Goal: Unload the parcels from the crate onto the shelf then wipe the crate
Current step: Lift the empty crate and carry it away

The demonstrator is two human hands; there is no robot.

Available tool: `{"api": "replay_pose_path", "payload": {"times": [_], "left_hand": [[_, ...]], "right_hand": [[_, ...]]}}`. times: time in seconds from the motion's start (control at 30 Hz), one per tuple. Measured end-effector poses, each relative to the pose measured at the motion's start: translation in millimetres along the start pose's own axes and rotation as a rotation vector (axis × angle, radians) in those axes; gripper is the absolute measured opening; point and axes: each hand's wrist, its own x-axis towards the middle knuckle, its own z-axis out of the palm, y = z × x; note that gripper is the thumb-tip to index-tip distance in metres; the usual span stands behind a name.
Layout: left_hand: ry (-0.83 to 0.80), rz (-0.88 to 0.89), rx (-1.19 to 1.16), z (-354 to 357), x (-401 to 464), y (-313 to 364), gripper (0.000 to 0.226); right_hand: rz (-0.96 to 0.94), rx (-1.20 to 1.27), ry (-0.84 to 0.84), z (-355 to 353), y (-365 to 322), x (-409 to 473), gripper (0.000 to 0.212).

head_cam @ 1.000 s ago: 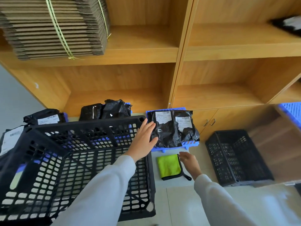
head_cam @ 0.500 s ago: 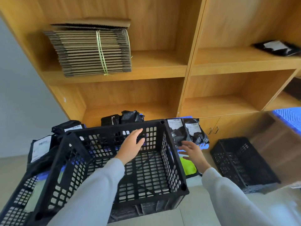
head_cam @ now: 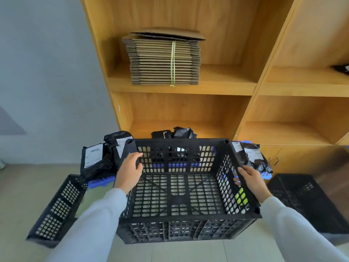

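A black perforated crate [head_cam: 181, 218] is held level in front of me, and nothing lies inside it. My left hand [head_cam: 129, 172] grips its left rim. My right hand [head_cam: 250, 177] grips the right rim, fingers curled over the wall. Black parcels with white labels lie behind the crate: some at the left [head_cam: 98, 157], some in the middle [head_cam: 173, 132], some at the right [head_cam: 255, 157]. A green cloth [head_cam: 240, 195] shows through the crate's right wall. The wooden shelf [head_cam: 188, 110] rises behind them.
A bundle of flattened cardboard [head_cam: 164, 59] sits on an upper shelf. Another black crate [head_cam: 58, 208] lies on the floor at the left, and one more [head_cam: 309, 201] at the right. Blue plastic [head_cam: 102, 183] lies under the parcels. A black parcel [head_cam: 342, 69] sits on the right shelf.
The crate has come up and levelled in front of me. My left hand moved from the far wall to the left rim, and my right hand took the right rim. The view tilted upward.
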Motion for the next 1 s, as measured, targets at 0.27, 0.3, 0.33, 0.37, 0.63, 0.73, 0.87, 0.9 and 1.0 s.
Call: {"api": "replay_pose_path", "payload": {"times": [0.27, 0.3, 0.33, 0.37, 0.63, 0.73, 0.87, 0.9, 1.0], "left_hand": [[0.066, -0.248, -0.245, -25, -16, -47, 0.054], [0.052, -0.278, -0.262, -22, -18, -51, 0.056], [0.032, -0.303, -0.275, -19, -19, -55, 0.057], [0.011, -0.327, -0.297, -16, -20, -59, 0.058], [0.094, -0.581, -0.729, -14, -11, -53, 0.048], [0.128, -0.595, -0.754, -17, -12, -41, 0.049], [0.123, -0.587, -0.815, -36, -18, -17, 0.052], [0.123, -0.584, -0.824, -43, -19, -11, 0.050], [0.133, -0.581, -0.835, -65, -16, 7, 0.044]], "right_hand": [[-0.031, -0.271, -0.001, 5, -8, -10, 0.034], [-0.038, -0.292, 0.000, 5, -7, -9, 0.035], [-0.051, -0.301, -0.001, 5, -5, -5, 0.036], [-0.063, -0.304, 0.002, 4, -3, -4, 0.037], [-0.098, -0.104, -0.030, 0, -3, -3, 0.023], [-0.084, -0.023, -0.069, -6, 0, 2, 0.021], [-0.083, 0.032, -0.095, -20, -5, 0, 0.022], [-0.081, 0.050, -0.096, -24, -9, -1, 0.022], [-0.085, 0.120, -0.097, -36, -31, -1, 0.025]]}}
